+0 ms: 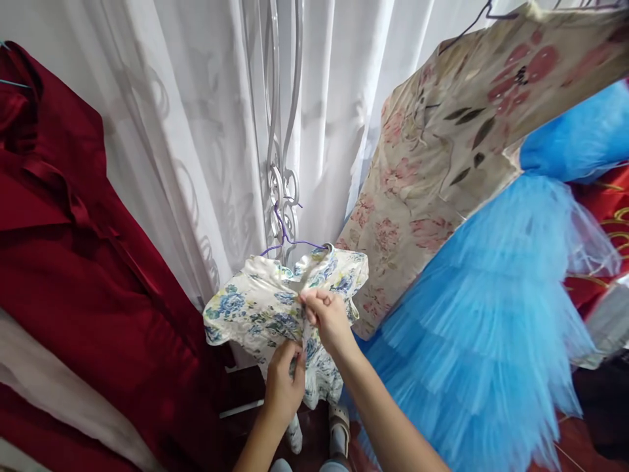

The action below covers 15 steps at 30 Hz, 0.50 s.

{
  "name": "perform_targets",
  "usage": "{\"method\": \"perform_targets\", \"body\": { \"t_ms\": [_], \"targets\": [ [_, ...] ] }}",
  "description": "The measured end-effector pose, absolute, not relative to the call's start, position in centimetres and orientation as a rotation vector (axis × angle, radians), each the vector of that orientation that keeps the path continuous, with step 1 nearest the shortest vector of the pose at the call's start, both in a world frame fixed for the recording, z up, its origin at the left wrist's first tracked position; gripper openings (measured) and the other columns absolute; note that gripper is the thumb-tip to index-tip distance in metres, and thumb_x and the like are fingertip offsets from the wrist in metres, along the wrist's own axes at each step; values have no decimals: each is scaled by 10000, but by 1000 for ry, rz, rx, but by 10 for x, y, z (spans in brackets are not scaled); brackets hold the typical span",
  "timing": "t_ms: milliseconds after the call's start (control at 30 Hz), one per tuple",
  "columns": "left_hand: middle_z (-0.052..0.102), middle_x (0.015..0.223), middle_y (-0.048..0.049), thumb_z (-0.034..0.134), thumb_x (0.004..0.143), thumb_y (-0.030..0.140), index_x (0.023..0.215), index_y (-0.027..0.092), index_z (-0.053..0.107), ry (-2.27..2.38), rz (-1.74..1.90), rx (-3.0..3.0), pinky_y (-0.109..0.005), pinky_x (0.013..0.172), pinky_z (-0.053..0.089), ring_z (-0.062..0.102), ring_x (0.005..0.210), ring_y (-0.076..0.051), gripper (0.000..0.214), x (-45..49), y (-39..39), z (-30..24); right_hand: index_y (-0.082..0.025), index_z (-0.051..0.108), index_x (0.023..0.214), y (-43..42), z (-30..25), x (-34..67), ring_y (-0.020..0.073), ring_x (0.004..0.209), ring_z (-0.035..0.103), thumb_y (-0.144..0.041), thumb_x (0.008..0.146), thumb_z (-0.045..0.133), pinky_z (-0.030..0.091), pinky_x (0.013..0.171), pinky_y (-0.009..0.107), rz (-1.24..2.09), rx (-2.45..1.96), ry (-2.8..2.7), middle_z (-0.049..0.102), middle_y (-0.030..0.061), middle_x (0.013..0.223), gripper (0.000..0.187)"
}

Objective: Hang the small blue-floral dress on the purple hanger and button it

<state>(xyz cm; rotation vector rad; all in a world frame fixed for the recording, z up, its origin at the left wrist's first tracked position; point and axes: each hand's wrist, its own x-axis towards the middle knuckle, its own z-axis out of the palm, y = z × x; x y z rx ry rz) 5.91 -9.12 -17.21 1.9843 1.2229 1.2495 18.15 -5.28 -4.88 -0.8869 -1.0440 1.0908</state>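
Observation:
A small white dress with blue and yellow flowers hangs in front of me on a purple hanger. The hanger hooks onto a white metal scroll stand. My right hand pinches the dress at the opening below the neckline, its fingers closed on the edge. Lower down and to the left, my left hand grips the same edge between thumb and fingers. Any fastener under the fingertips is too small to make out.
On the left hangs a dark red garment. To the right are a beige floral garment and a layered blue tulle dress. White curtains stand behind. My shod foot shows below.

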Motion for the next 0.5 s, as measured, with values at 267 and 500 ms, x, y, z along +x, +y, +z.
{"method": "perform_targets", "body": {
  "t_ms": [267, 500],
  "targets": [
    [597, 792, -16, 494, 898, 149, 837, 209, 567, 1228, 996, 2221, -262, 666, 431, 580, 743, -170, 113, 44, -81, -144, -150, 642, 682, -18, -6, 184, 51, 350, 302, -397, 783, 718, 167, 370, 204, 1184, -738, -1058, 471, -64, 400, 277],
    [657, 992, -44, 507, 965, 235, 1284, 251, 581, 1145, 1550, 2295, -285, 818, 470, 620, 884, -168, 328, 31, -35, -22, -174, 584, 707, -36, -13, 190, 60, 345, 365, -420, 824, 697, 241, 383, 191, 1088, -801, -1237, 488, -68, 402, 295]
  ]
}}
